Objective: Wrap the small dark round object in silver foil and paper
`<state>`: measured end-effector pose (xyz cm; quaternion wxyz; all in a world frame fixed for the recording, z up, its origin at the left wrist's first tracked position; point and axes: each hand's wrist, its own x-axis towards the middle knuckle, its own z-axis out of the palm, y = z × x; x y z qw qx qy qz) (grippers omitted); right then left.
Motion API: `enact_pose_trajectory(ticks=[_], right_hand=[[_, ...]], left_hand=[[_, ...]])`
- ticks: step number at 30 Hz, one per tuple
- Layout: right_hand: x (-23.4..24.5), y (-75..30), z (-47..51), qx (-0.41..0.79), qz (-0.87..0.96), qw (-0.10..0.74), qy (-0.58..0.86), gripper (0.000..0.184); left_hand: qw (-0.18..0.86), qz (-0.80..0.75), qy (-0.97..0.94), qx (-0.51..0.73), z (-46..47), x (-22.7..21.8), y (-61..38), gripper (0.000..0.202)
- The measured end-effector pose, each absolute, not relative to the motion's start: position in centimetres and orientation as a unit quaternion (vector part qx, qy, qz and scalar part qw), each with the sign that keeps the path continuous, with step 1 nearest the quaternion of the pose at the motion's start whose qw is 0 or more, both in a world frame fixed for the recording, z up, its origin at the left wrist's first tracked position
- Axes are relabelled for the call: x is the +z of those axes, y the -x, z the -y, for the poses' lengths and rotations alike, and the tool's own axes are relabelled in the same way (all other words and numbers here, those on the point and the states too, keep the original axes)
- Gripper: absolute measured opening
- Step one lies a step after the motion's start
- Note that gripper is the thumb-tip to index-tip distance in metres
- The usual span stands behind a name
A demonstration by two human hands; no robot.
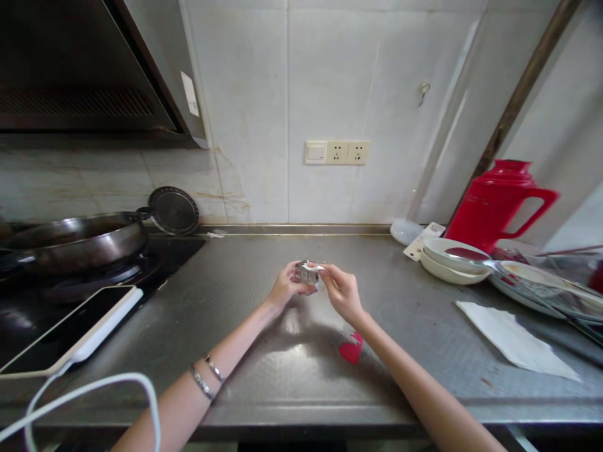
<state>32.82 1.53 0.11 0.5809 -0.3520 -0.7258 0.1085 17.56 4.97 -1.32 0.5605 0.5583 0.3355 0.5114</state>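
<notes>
Above the middle of the counter, my left hand (284,285) is closed around a small silvery-grey object (307,274), glass-like or metallic; its exact kind is not clear. From the right, my right hand (342,290) pinches a thin white piece (315,268), like tissue or paper, against the top of that object. Both hands are raised a little, with their shadow on the metal below. Under my right forearm lies a red piece with a jagged edge (351,349), partly hidden by the arm.
A pan (89,242) sits on the stove at left, near a phone (70,329) with a white cable (94,383). At right are stacked bowls (450,273), a plate (541,285), a red thermos jug (492,204) and a white tissue (513,339) on the steel counter (226,276).
</notes>
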Motion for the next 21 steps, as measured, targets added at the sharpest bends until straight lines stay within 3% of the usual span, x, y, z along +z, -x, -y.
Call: enact_pose_trajectory(ticks=[5, 12, 21], right_hand=[[-0.1, -33.2, -2.7, 0.12, 0.638, 0.638, 0.414, 0.029], [-0.8, -33.1, -3.9, 0.214, 0.67, 0.594, 0.391, 0.031], [-0.3, -33.1, -2.5, 0.093, 0.708, 0.586, 0.382, 0.027]], left_hand=[[0.532, -0.369, -0.563, 0.513, -4.5, -0.7, -17.6, 0.074], [0.528, -0.368, -0.598, 0.478, -4.0, -0.6, -17.9, 0.082], [0.527, -0.36, -0.583, 0.503, -3.4, -0.3, -18.3, 0.071]])
